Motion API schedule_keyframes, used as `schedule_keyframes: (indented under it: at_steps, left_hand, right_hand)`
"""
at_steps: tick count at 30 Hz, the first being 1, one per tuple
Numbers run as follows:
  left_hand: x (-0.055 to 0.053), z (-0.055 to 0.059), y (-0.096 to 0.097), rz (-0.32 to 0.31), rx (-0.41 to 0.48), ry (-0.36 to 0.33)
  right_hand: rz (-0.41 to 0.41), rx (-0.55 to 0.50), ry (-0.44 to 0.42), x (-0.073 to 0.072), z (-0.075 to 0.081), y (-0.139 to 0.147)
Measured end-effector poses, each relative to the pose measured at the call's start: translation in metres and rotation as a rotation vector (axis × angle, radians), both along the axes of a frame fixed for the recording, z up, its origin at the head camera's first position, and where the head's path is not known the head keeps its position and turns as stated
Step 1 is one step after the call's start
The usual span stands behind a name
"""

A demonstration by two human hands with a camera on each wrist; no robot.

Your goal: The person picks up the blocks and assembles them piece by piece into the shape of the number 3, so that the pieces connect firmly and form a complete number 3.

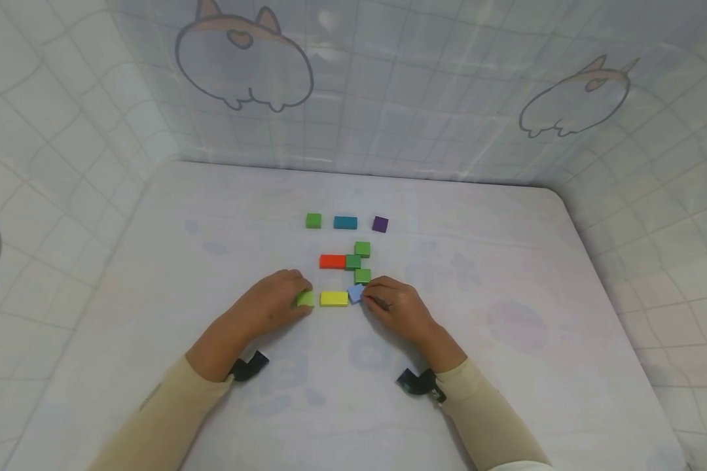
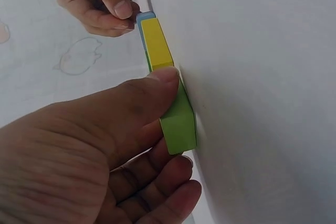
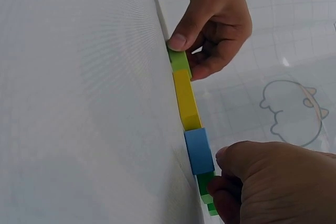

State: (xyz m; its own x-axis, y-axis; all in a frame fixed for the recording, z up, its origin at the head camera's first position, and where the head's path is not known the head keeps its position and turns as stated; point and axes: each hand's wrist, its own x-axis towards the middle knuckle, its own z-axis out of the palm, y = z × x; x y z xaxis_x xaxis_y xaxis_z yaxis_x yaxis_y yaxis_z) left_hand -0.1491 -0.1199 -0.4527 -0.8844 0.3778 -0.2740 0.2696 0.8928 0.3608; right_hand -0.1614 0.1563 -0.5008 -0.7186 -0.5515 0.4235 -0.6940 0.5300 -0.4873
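Note:
My left hand (image 1: 275, 302) grips a light green block (image 2: 181, 132) between thumb and fingers, at the left end of the nearest row. Just right of it lies a yellow rectangular block (image 1: 334, 299). A light blue block (image 1: 355, 294) sits slightly turned at the yellow block's right end. The thumb and fingertips of my right hand (image 1: 399, 309) pinch at the blue block's right edge; the exact contact is partly hidden. Beyond the blue block are a green block (image 1: 362, 276), a darker green block (image 1: 353, 262), a red rectangular block (image 1: 332, 261) and another green block (image 1: 362, 249).
A farther row holds a green block (image 1: 313, 221), a teal rectangular block (image 1: 345, 223) and a turned purple block (image 1: 380, 224), spaced apart. All lie on a white covered table (image 1: 483, 261). Behind it hangs a gridded sheet (image 1: 400, 98) with cartoon animal outlines.

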Motion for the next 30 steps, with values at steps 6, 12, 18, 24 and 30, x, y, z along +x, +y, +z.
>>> schedule_keyframes:
  at_steps: [6, 12, 18, 24, 30]
  left_hand:
    - [-0.0007, -0.0003, 0.0015, 0.008, -0.008, 0.027]
    - [-0.0019, -0.0029, 0.0033, 0.006, -0.009, 0.038]
    - [-0.0033, -0.0037, 0.0045, 0.014, -0.009, 0.038]
    - [-0.0034, -0.0035, 0.0051, 0.02, -0.005, 0.032]
    - [-0.0026, -0.0013, 0.0057, 0.023, -0.004, 0.024]
  right_hand:
    - [0.004, -0.004, 0.007, -0.0005, -0.0002, -0.0006]
    - [0.011, -0.006, 0.01, -0.0004, 0.0003, 0.0]
    - [0.007, 0.001, -0.012, 0.0008, 0.0019, -0.0002]
    - [0.006, -0.003, -0.007, 0.0013, 0.0021, -0.001]
    - [0.013, -0.008, -0.003, 0.0007, 0.0019, -0.0008]
